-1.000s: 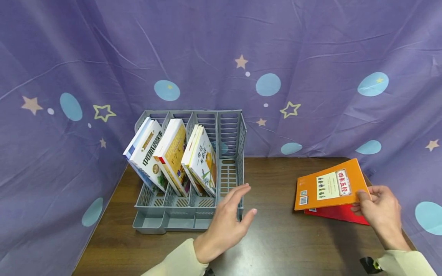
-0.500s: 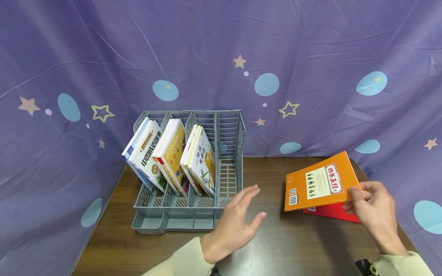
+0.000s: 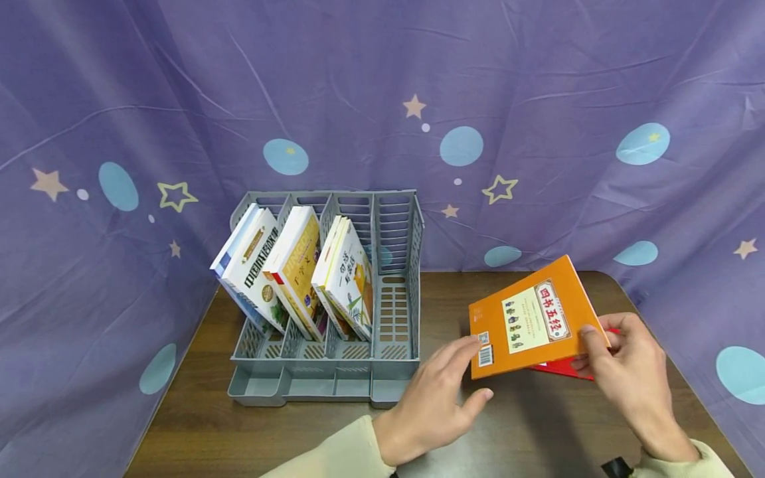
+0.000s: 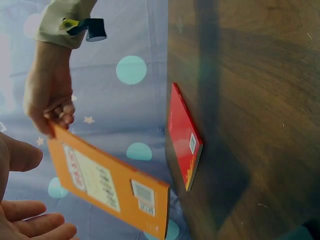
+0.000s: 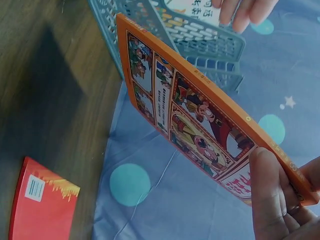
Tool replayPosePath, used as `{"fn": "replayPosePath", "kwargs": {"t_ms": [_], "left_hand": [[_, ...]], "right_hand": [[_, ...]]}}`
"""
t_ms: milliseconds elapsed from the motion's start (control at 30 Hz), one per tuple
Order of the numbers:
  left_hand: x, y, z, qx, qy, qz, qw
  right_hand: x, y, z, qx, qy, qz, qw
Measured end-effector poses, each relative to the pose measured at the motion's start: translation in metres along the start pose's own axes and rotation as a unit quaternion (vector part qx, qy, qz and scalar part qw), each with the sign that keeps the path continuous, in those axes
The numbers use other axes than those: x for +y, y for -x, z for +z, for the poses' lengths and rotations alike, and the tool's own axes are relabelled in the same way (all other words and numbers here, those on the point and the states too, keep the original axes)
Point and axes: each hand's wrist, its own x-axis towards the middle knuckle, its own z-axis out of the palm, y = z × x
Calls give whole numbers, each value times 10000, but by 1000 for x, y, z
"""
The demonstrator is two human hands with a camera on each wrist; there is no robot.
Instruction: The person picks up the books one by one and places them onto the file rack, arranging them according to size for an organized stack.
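My right hand pinches an orange book by its right end, thumb on the face with the barcode. In both wrist views the orange book hangs tilted above the table; the right wrist view shows its illustrated side. With fingers extended, my left hand is at the book's lower left corner, fingertips overlapping it near the barcode in the head view. Below lies a red book flat on the table, mostly hidden by the orange one in the head view.
A grey divided book rack stands left of the hands. White books, a yellow-covered book and thin white books lean in its left three slots. A purple curtain hangs behind the wooden table.
My right hand has carried the orange book leftward, off to the side of the red book and tilting it more. My left hand has moved right until it meets the orange book's corner.
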Motion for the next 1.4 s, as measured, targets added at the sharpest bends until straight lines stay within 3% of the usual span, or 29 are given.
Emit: {"fn": "replayPosePath", "kwargs": {"t_ms": [300,500,767,1000,1400], "left_hand": [[9,-5,13,-695,-75,-289,9971],[15,-10,27,-897,-450,-276,9946],[19,-16,39,-635,-1034,-126,9925],[22,-16,45,-548,-1001,-180,9933],[27,-18,49,-37,-1359,217,9905]], "right_hand": [[-18,10,3,-14,220,55,9997],[-27,15,8,-150,87,61,9998],[-34,20,12,-299,-80,36,9995],[-35,24,16,-326,-167,48,9993],[-41,28,27,-443,-418,76,9981]]}}
